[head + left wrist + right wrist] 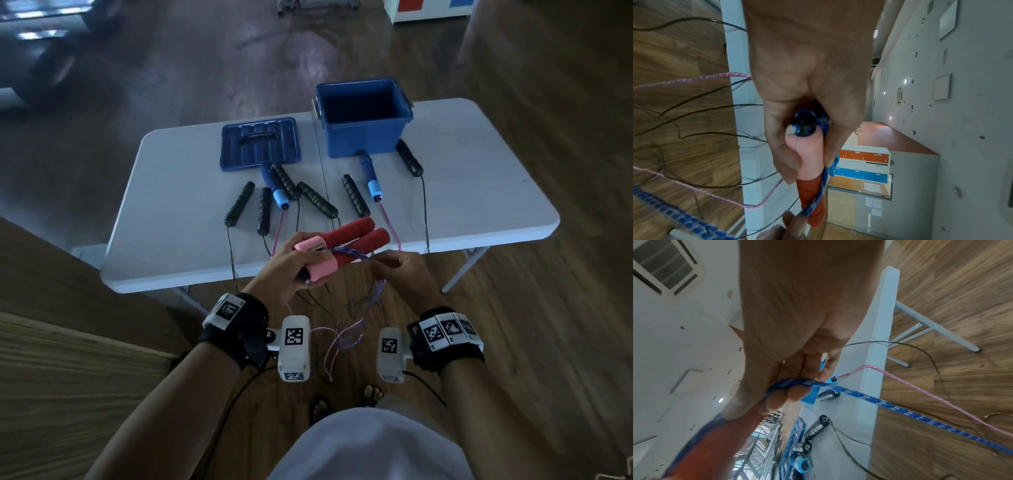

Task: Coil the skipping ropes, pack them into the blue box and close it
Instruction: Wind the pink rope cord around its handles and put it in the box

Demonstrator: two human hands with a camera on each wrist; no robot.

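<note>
My left hand [291,263] grips two red handles with pink ends [346,240] held side by side above the table's near edge; the same handles [809,164] fill the left wrist view. A blue braided rope [346,255] crosses the handles. My right hand [399,265] pinches this blue rope [838,388] just right of the handles, and the rest hangs toward the floor. The open blue box [363,116] stands at the table's far side, its lid [260,144] lying flat to the left.
Several black handles [239,204] and two blue handles [371,176] lie across the white table [479,192], their thin black cords and a pink rope [390,226] hanging over the near edge to the wooden floor. My feet stand below.
</note>
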